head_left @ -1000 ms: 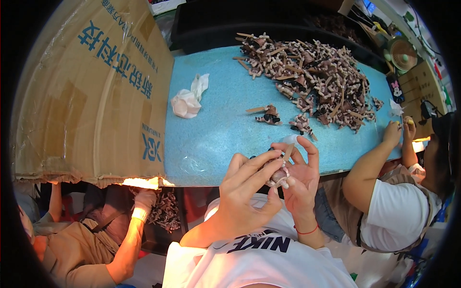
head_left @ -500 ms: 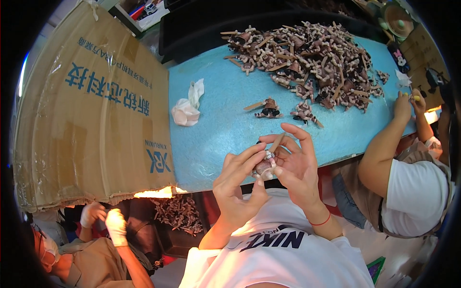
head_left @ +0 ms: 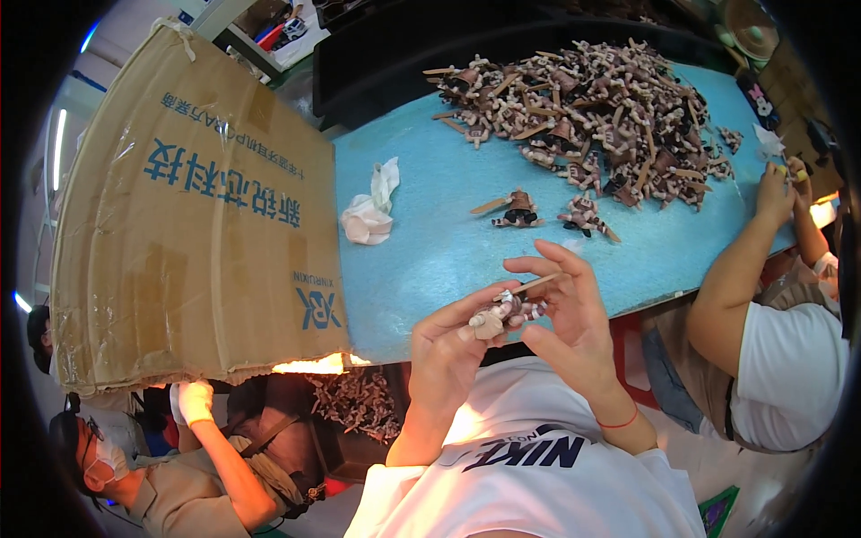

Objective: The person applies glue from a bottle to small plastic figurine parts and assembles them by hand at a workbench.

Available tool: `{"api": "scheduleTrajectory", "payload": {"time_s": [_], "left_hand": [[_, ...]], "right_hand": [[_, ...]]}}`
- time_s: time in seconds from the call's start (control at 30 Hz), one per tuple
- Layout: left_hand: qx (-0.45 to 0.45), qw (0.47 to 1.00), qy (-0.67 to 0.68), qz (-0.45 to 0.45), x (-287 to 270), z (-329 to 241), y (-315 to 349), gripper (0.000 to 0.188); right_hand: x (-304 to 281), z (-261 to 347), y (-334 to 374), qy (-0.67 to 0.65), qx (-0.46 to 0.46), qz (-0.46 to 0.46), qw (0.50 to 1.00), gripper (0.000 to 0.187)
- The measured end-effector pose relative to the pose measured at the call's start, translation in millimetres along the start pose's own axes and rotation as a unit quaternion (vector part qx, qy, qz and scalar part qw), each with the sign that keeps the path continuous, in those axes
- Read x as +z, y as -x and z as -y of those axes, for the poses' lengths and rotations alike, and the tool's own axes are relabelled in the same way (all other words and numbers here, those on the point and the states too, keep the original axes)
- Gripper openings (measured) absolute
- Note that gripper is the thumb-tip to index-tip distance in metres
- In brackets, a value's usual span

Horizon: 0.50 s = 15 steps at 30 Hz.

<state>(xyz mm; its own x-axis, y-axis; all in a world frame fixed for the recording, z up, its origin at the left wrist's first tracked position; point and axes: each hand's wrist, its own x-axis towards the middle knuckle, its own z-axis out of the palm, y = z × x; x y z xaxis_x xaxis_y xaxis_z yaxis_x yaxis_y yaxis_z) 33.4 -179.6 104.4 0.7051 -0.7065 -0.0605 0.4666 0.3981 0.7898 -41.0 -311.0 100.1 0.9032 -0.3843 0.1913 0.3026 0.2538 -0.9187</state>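
A small toy figurine (head_left: 505,316) with a pale head, brown and white body and a long tan blade is pinched between the thumb and fingers of my left hand (head_left: 446,345). It lies tilted, blade pointing up and right. My right hand (head_left: 574,332) is beside it, fingers spread and curved around the blade's end; whether a fingertip touches the blade I cannot tell. Beyond my hands, two similar figurines, one with a brown cape (head_left: 517,208) and one paler (head_left: 587,218), lie on the blue tabletop (head_left: 430,233).
A large heap of figurines (head_left: 592,117) covers the far right of the table. Crumpled white tissue (head_left: 369,213) lies near the big cardboard box (head_left: 197,233) at left. Below is a dark bin of figurines (head_left: 354,403). Co-workers sit left and right (head_left: 776,359).
The figurine has been turned over in my left hand, its head now toward me. My right thumb and fingers have come away from its body. The view has shifted slightly.
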Motion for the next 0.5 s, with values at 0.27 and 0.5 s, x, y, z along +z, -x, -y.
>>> {"api": "scheduleTrajectory", "payload": {"time_s": [0.27, 0.5], "left_hand": [[-0.129, 0.953, 0.269, 0.056, -13.7, 4.2, -1.7, 0.054], [-0.18, 0.885, 0.423, 0.078, -7.1, 2.8, -2.7, 0.037]], "right_hand": [[1.5, 7.0, 7.4, 0.056, -0.081, -0.002, 0.995, 0.075], [0.5, 8.4, 12.2, 0.132, -0.138, -0.005, 0.982, 0.074]]}}
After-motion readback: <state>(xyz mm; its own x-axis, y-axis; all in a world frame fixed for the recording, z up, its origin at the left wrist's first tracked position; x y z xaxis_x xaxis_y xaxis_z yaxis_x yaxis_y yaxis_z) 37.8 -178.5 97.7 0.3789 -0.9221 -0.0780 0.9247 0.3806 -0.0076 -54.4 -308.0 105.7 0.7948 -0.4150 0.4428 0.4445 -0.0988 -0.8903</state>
